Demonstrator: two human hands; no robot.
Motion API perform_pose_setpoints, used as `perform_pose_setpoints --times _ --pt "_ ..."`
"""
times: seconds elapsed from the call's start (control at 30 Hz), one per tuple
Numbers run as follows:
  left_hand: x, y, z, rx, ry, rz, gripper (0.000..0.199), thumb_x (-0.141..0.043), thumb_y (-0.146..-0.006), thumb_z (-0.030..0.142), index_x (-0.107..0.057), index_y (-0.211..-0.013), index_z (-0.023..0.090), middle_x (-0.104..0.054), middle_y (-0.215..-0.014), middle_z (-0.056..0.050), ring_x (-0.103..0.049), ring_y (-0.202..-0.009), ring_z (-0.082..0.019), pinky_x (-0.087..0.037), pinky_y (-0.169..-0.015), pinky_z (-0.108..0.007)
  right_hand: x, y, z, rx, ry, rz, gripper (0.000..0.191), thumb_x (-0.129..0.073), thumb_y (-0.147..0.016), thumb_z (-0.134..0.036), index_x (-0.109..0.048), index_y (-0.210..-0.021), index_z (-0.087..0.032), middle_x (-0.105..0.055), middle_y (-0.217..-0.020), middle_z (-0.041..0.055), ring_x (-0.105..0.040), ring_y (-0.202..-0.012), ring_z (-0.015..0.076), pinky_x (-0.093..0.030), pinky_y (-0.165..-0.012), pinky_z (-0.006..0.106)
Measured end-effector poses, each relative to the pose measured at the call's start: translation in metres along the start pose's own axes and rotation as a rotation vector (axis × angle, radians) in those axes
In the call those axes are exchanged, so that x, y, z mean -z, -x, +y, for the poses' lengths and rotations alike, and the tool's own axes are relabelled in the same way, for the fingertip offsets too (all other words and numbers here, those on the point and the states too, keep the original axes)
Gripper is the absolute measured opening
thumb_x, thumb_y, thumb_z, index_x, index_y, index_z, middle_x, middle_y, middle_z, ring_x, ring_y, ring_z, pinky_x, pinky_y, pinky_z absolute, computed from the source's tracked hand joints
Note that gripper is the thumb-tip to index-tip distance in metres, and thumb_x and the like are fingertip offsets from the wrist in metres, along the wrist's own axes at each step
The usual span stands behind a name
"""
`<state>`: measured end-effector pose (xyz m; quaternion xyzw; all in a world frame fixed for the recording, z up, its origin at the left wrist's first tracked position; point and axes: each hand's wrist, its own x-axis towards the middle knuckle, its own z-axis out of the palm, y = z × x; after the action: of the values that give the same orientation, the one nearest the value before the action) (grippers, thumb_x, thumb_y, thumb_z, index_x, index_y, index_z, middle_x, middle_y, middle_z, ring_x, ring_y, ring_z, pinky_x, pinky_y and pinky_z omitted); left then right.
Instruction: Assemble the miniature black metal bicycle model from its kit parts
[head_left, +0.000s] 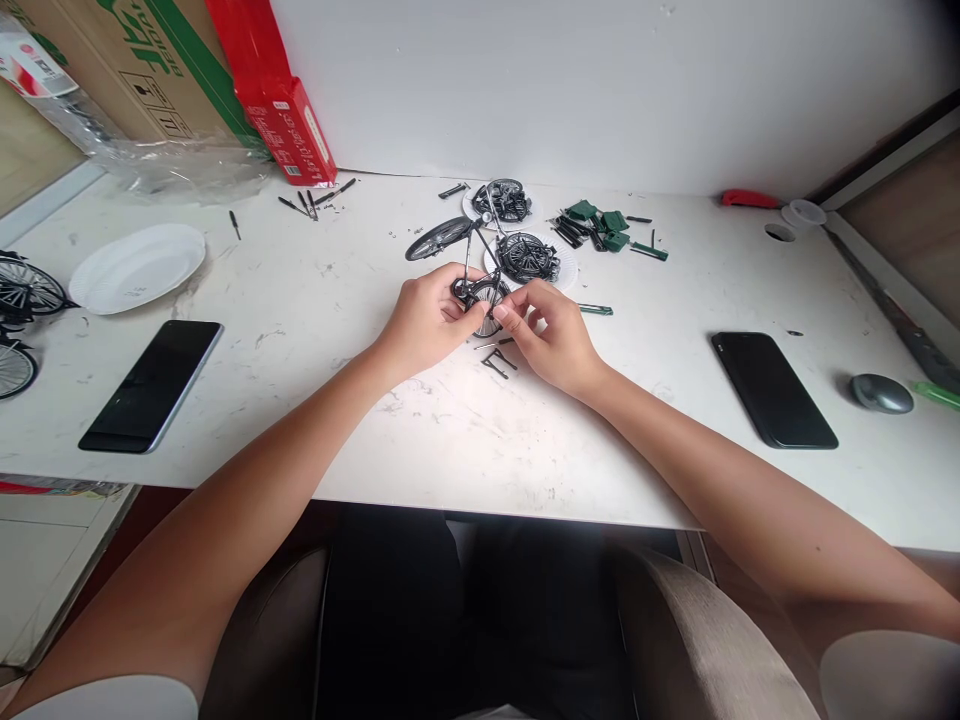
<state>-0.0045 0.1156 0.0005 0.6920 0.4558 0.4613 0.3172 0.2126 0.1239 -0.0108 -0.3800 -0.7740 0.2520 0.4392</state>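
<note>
A small black model bicycle [486, 255] is held tilted above the white table, one wheel toward the back left and the other between my hands. My left hand [435, 318] is closed around its frame, the thumb against the near wheel. At the right of that wheel, my right hand [551, 335] pinches with thumb and fingertips; whatever tiny part lies between them is hidden. Just below my hands lies a black bracket-shaped piece [499, 363]. Behind the bicycle, black wheels and parts [527, 257] are piled on a paper plate [568, 275].
Green and black pieces [600, 225] lie at the back right. A phone [150, 385] and an upturned-looking paper plate [139, 268] are on the left; another phone [774, 388] and a mouse [882, 393] are on the right. A red box [289, 130] stands at the back.
</note>
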Motion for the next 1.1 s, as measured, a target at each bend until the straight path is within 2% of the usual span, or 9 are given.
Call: perform_pose_setpoints --times 0.1,0.3,0.47,0.67,0.87,1.1 --pt "-0.0002 -0.0003 0.0005 -0.011 -0.006 0.003 0.028 -0.084 -0.088 0.028 -0.074 -0.113 0.024 -0.064 -0.067 0.002 -0.064 -0.064 -0.015 -0.051 -0.064 -0.028 -0.0001 -0.0001 0.0031 0.011 -0.007 -0.012 0.051 -0.062 -0.101 -0.075 -0.068 -0.093 -0.025 -0.067 -0.09 0.0062 -0.062 -0.088 0.0241 -0.051 -0.075 0.041" --pt "0.0003 -0.0006 -0.0028 -0.024 -0.059 -0.004 0.024 -0.08 -0.089 0.027 -0.075 -0.113 0.024 -0.055 -0.061 0.005 -0.05 -0.055 -0.012 -0.044 -0.059 -0.027 -0.0001 -0.0005 0.0046 0.011 -0.003 -0.024 0.051 -0.061 -0.101 -0.076 -0.068 -0.093 -0.026 -0.067 -0.09 0.0065 -0.063 -0.089 0.0249 -0.052 -0.076 0.042" --pt "0.0013 -0.0006 -0.0026 -0.03 -0.062 -0.024 0.025 -0.079 -0.089 0.028 -0.074 -0.114 0.024 -0.052 -0.059 0.006 -0.047 -0.053 -0.011 -0.044 -0.058 -0.027 -0.0001 -0.0004 0.0041 0.007 0.003 -0.035 0.051 -0.061 -0.101 -0.076 -0.068 -0.093 -0.026 -0.067 -0.09 0.0066 -0.062 -0.089 0.025 -0.051 -0.075 0.041" --pt "0.0012 0.0001 -0.0007 -0.016 -0.072 -0.047 0.025 -0.078 -0.088 0.027 -0.074 -0.113 0.024 -0.037 -0.052 0.01 -0.034 -0.048 -0.009 -0.038 -0.055 -0.027 0.0 -0.0003 0.0033 0.011 0.007 -0.05 0.05 -0.06 -0.103 -0.074 -0.067 -0.092 -0.025 -0.067 -0.09 0.0071 -0.062 -0.09 0.0253 -0.052 -0.077 0.042" --pt "-0.0001 0.0004 0.0002 0.003 -0.046 -0.051 0.025 -0.08 -0.087 0.028 -0.073 -0.111 0.024 -0.037 -0.052 0.01 -0.032 -0.049 -0.009 -0.035 -0.054 -0.027 0.0004 -0.0006 0.0014 0.005 -0.002 -0.049 0.05 -0.061 -0.102 -0.075 -0.067 -0.092 -0.026 -0.068 -0.091 0.0071 -0.062 -0.089 0.0251 -0.052 -0.078 0.042" --pt "0.0 0.0006 0.0011 0.029 -0.038 -0.042 0.026 -0.081 -0.086 0.027 -0.073 -0.111 0.024 -0.039 -0.052 0.009 -0.038 -0.049 -0.01 -0.038 -0.054 -0.027 -0.0002 -0.0003 -0.001 0.004 0.02 -0.049 0.049 -0.061 -0.103 -0.073 -0.067 -0.093 -0.025 -0.068 -0.091 0.0072 -0.062 -0.089 0.0245 -0.053 -0.078 0.042"
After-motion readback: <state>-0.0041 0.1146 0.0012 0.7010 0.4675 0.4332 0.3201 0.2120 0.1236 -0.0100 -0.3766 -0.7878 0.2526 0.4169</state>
